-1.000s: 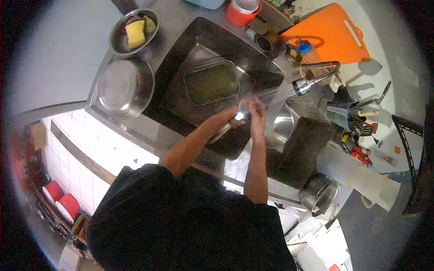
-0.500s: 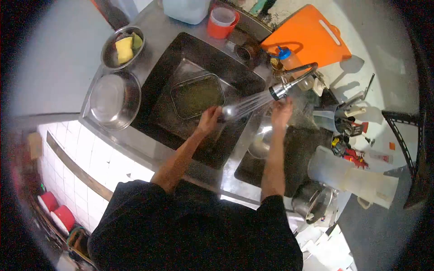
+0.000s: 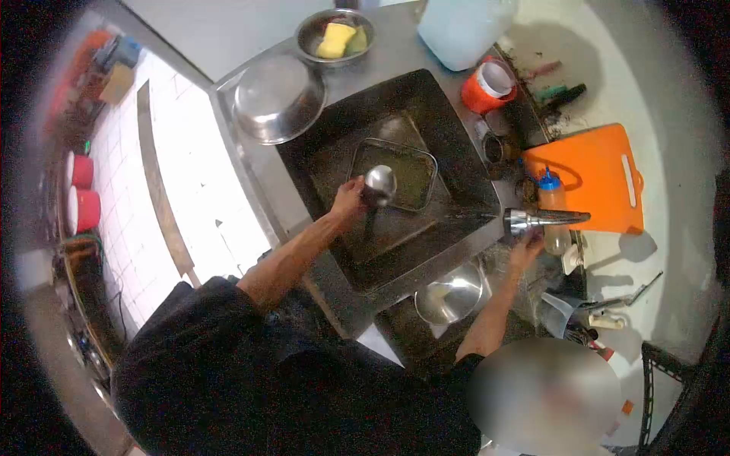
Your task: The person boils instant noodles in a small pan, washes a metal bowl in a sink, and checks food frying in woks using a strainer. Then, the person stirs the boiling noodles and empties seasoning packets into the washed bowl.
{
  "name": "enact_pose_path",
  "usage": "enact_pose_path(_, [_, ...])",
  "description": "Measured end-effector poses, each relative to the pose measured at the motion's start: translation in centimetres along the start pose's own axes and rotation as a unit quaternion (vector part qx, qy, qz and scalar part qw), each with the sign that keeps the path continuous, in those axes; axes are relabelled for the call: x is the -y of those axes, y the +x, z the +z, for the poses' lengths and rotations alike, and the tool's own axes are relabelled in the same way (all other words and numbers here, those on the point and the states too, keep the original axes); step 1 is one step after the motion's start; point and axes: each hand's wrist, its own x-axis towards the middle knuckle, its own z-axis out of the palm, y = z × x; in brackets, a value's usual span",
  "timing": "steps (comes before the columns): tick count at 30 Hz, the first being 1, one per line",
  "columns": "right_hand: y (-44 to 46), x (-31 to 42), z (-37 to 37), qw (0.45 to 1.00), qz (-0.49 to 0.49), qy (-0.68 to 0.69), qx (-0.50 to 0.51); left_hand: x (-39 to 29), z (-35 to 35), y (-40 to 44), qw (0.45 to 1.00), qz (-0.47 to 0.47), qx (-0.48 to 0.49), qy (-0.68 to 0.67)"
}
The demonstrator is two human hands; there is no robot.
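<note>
My left hand (image 3: pixel 348 199) is closed around a shiny, round-bowled metal ladle (image 3: pixel 381 181), held over the dark sink (image 3: pixel 319 144). Its handle is mostly hidden by my fingers and the dark background. Below it, in the sink, lies a rectangular clear container (image 3: pixel 418 194) with murky liquid inside. My right hand (image 3: pixel 526 249) is raised to the chrome faucet (image 3: pixel 521 222), its fingers curled against the underside of the spray head and partly hidden by it. No stream of water shows at the faucet.
An upturned metal bowl (image 3: pixel 277 95) and a bowl with sponges (image 3: pixel 304 42) stand on the left rim. Behind are a red cup (image 3: pixel 479 97), a bluish jug (image 3: pixel 456 34), an orange cutting board (image 3: pixel 597 152) and a blue-capped bottle (image 3: pixel 553 199). A steel bowl (image 3: pixel 456 300) sits right of the sink.
The view has turned, shifting everything in the frame. The water spray that ran from the faucet onto the ladle is no longer visible. My right hand stays by the faucet head; the left keeps the ladle.
</note>
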Motion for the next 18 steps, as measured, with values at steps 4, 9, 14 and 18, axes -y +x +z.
enact_pose_path(4, [-2.3, 6.4, -1.3, 0.966, 0.145, 0.144, -0.159, 0.4, 1.9, -0.4, 0.996, 0.014, 0.035, -0.08])
enact_pose_path(9, [-14.3, 25.7, 0.4, 0.988, 0.056, 0.146, 0.015, -1.1, 5.8, -3.1, 0.959, -0.052, 0.074, -0.267])
enact_pose_path(14, [-21.3, 31.7, 3.2, 0.975, 0.043, 0.138, 0.169, -0.8, 6.3, -6.0, 0.977, 0.01, 0.133, -0.163])
enact_pose_path(18, [-18.3, 36.7, 1.5, 0.986, 0.115, 0.121, 0.032, -5.7, -0.7, -11.6, 0.934, 0.263, 0.235, 0.057])
